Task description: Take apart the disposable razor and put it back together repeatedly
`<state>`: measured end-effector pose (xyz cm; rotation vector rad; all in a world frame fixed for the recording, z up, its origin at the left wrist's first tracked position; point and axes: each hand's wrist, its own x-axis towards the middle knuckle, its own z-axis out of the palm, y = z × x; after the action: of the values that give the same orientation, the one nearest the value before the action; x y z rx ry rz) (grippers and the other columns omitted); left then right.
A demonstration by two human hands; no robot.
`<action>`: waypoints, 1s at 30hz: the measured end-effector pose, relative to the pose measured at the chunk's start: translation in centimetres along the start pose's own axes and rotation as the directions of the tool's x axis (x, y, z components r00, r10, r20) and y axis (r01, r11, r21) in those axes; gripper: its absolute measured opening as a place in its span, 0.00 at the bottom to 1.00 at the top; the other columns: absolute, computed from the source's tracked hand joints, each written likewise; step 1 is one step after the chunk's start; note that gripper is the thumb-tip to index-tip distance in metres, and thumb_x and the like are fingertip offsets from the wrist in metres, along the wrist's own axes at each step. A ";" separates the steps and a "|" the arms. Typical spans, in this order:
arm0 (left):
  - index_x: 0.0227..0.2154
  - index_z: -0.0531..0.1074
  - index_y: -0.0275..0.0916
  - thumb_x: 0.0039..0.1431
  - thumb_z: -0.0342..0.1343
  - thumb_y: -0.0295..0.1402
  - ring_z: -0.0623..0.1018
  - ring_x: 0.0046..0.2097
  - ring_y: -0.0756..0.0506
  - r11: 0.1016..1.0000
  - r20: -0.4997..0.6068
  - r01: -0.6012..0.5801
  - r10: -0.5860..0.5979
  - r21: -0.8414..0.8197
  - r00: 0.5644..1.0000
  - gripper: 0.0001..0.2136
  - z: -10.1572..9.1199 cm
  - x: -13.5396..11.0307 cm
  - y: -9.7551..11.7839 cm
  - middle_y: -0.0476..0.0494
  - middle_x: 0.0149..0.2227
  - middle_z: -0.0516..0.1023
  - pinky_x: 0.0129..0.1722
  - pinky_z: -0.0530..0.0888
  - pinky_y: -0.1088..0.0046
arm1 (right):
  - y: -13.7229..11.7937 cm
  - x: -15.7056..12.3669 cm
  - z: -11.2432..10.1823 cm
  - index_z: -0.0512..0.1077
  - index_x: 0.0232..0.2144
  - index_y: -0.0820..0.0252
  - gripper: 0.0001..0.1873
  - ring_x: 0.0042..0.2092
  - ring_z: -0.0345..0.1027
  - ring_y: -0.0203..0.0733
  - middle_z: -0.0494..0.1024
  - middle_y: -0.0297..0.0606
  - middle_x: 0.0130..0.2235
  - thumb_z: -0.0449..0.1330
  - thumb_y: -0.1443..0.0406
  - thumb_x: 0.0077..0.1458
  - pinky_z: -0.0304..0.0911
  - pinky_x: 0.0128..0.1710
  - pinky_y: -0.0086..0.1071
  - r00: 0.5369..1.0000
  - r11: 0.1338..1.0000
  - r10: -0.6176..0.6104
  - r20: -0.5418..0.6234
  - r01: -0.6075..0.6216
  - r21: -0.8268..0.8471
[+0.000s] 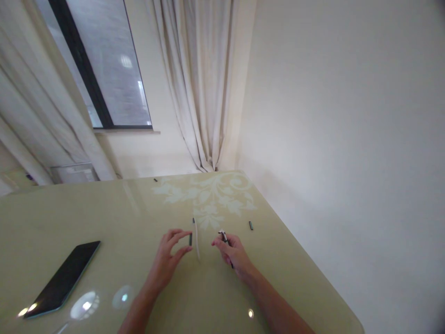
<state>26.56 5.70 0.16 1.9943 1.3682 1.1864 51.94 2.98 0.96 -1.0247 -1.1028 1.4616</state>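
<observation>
My left hand [168, 253] pinches a short dark bar-shaped piece [190, 239] by its two ends, between thumb and fingertip. Just right of it lies a thin whitish strip [197, 243] with a small dark end [193, 220]. Closed in my right hand [234, 254] is a slim black-and-white object [223, 235]; its white tip sticks out past the fingers and a dark end shows below them. The palm hides its middle, so I cannot tell its kind. Beyond my right hand, a similar small dark piece [251, 226] rests on the table.
A black tablet-like device [64, 278] lies on the glossy pale-green table [114, 218] at the left. Near the far edge is another tiny dark piece [155, 180]. A wall [333, 153] borders the table's right side; curtains [200, 83] and a window stand behind.
</observation>
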 end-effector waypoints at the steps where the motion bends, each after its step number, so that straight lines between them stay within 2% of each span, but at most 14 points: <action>1: 0.50 0.82 0.52 0.61 0.62 0.49 0.76 0.54 0.36 0.997 0.009 -0.055 0.056 -0.062 0.998 0.17 1.0 -0.4 1.0 0.41 0.49 0.79 0.56 0.74 0.56 | 0.0 -0.2 0.3 0.78 0.34 0.62 0.27 0.16 0.44 0.28 0.56 0.19 0.15 0.71 0.43 0.51 0.39 0.16 0.26 0.999 1.000 0.012 0.031 -0.013 0.005; 3: 0.50 0.83 0.53 0.61 0.64 0.50 0.77 0.52 0.37 0.984 0.020 -0.111 0.115 -0.141 0.993 0.17 2.8 -1.1 2.8 0.41 0.47 0.79 0.55 0.74 0.57 | -0.1 -0.5 0.7 0.78 0.34 0.62 0.28 0.16 0.44 0.28 0.58 0.20 0.15 0.72 0.43 0.49 0.39 0.16 0.27 0.995 0.999 0.027 0.092 -0.030 0.028; 5: 0.49 0.83 0.54 0.60 0.64 0.51 0.77 0.51 0.37 0.975 0.017 -0.118 0.123 -0.186 0.992 0.17 4.0 -1.6 4.0 0.41 0.46 0.78 0.54 0.74 0.57 | 0.0 -0.6 0.8 0.76 0.30 0.61 0.27 0.17 0.45 0.27 0.60 0.21 0.16 0.74 0.44 0.47 0.38 0.16 0.27 0.991 0.998 0.032 0.132 -0.038 0.046; 8: 0.48 0.84 0.52 0.59 0.66 0.50 0.77 0.50 0.38 0.967 0.020 -0.093 0.101 -0.239 0.995 0.17 4.3 -1.8 4.7 0.41 0.46 0.78 0.53 0.74 0.59 | 0.1 -0.6 0.7 0.73 0.26 0.60 0.27 0.18 0.45 0.27 0.61 0.22 0.19 0.75 0.45 0.45 0.38 0.17 0.28 0.988 0.998 0.036 0.150 -0.042 0.037; 11: 0.55 0.80 0.50 0.57 0.68 0.49 0.76 0.40 0.43 0.946 0.074 0.008 0.017 -0.324 0.997 0.24 3.7 -1.6 4.8 0.42 0.45 0.79 0.45 0.75 0.64 | -0.1 -0.5 0.5 0.72 0.27 0.59 0.26 0.19 0.45 0.29 0.59 0.22 0.19 0.74 0.44 0.47 0.40 0.20 0.28 0.993 0.999 -0.017 0.120 0.022 -0.038; 13: 0.57 0.78 0.46 0.57 0.66 0.51 0.73 0.33 0.46 0.909 0.180 0.159 -0.094 -0.387 0.979 0.27 3.3 -1.4 5.1 0.43 0.41 0.80 0.36 0.73 0.69 | -0.6 -0.6 0.3 0.75 0.28 0.59 0.24 0.22 0.50 0.31 0.61 0.24 0.21 0.73 0.46 0.50 0.45 0.23 0.28 0.985 0.969 -0.156 0.079 0.168 -0.180; 15: 0.52 0.81 0.41 0.59 0.63 0.55 0.71 0.31 0.47 0.851 0.313 0.320 -0.196 -0.417 0.929 0.27 3.1 -1.2 5.5 0.44 0.37 0.80 0.32 0.69 0.72 | -1.0 -0.9 0.1 0.78 0.31 0.60 0.21 0.26 0.56 0.34 0.64 0.27 0.25 0.72 0.48 0.54 0.51 0.27 0.29 0.935 0.862 -0.347 0.079 0.350 -0.367; 17: 0.46 0.84 0.38 0.58 0.62 0.58 0.69 0.30 0.48 0.799 0.415 0.432 -0.255 -0.418 0.873 0.27 3.2 -1.2 6.0 0.44 0.32 0.80 0.29 0.65 0.74 | -1.2 -1.1 -0.1 0.78 0.31 0.60 0.19 0.29 0.60 0.36 0.67 0.31 0.28 0.70 0.49 0.59 0.54 0.30 0.30 0.867 0.717 -0.481 0.127 0.473 -0.513; 19: 0.43 0.84 0.37 0.55 0.63 0.59 0.67 0.28 0.49 0.755 0.462 0.501 -0.295 -0.423 0.836 0.28 3.4 -1.4 6.4 0.46 0.30 0.78 0.27 0.61 0.75 | -1.0 -1.3 -0.4 0.76 0.29 0.60 0.20 0.31 0.63 0.37 0.69 0.33 0.29 0.66 0.50 0.63 0.56 0.31 0.31 0.821 0.603 -0.539 0.189 0.532 -0.594; 22: 0.43 0.84 0.36 0.51 0.67 0.57 0.64 0.27 0.51 0.675 0.483 0.569 -0.342 -0.471 0.806 0.28 3.8 -1.8 6.5 0.47 0.30 0.78 0.26 0.58 0.76 | -0.8 -1.5 -0.7 0.73 0.28 0.58 0.20 0.33 0.65 0.39 0.71 0.36 0.31 0.62 0.52 0.67 0.58 0.33 0.31 0.805 0.525 -0.532 0.264 0.557 -0.644; 25: 0.47 0.83 0.39 0.51 0.70 0.52 0.66 0.29 0.51 0.600 0.493 0.596 -0.352 -0.534 0.796 0.26 4.0 -2.2 6.0 0.45 0.36 0.81 0.28 0.60 0.76 | -1.0 -1.7 -0.9 0.74 0.31 0.57 0.16 0.33 0.65 0.39 0.72 0.35 0.32 0.65 0.53 0.64 0.57 0.34 0.31 0.823 0.542 -0.503 0.264 0.538 -0.645; 27: 0.51 0.82 0.42 0.51 0.71 0.50 0.71 0.33 0.49 0.568 0.462 0.580 -0.355 -0.584 0.813 0.26 3.9 -2.3 5.6 0.43 0.41 0.82 0.32 0.64 0.75 | -1.5 -1.9 -0.8 0.75 0.38 0.57 0.14 0.33 0.64 0.40 0.72 0.35 0.32 0.66 0.53 0.63 0.57 0.33 0.31 0.848 0.606 -0.481 0.225 0.507 -0.613; 30: 0.53 0.81 0.44 0.51 0.72 0.49 0.76 0.42 0.43 0.507 0.421 0.550 -0.354 -0.664 0.835 0.27 3.6 -2.3 5.3 0.41 0.47 0.83 0.40 0.70 0.71 | -2.1 -2.3 -0.5 0.75 0.43 0.57 0.13 0.30 0.62 0.38 0.72 0.33 0.31 0.59 0.54 0.68 0.57 0.31 0.31 0.888 0.710 -0.421 0.187 0.451 -0.542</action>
<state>32.09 1.84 1.31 1.0102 0.9229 0.9839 53.23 0.94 2.99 -1.0269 -1.7537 0.7731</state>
